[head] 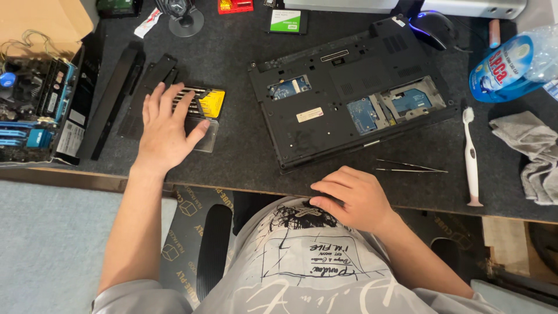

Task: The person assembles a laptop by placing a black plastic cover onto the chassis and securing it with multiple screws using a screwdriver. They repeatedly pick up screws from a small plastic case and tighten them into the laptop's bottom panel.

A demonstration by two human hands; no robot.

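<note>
**A:** I'm on the head feed now. The biggest thing is the dark mat [244,157] that covers the desk, I'd say to stop parts sliding. One black laptop [349,87] lies on it bottom up, with its covers off so the blue boards show in three open bays.

**B:** And the hands?

**A:** They're well apart. The left hand [165,131] is flat, fingers spread, pressing on the screwdriver bit case [203,113]. It is resting on it, not gripping. I count one case with a yellow tray, just left of the laptop and in easy reach. The right hand [349,197] is loosely curled at the desk edge against the shirt, and I see nothing in it.

**B:** Loose panels?

**A:** I see two black cover strips [125,93] set aside beyond the case, clear of the work.

**B:** Small stuff?

**A:** One white toothbrush [471,157] lies at the right, probably for dust. One pair of tweezers [410,167] sits in front of the laptop, near the right hand.
</note>
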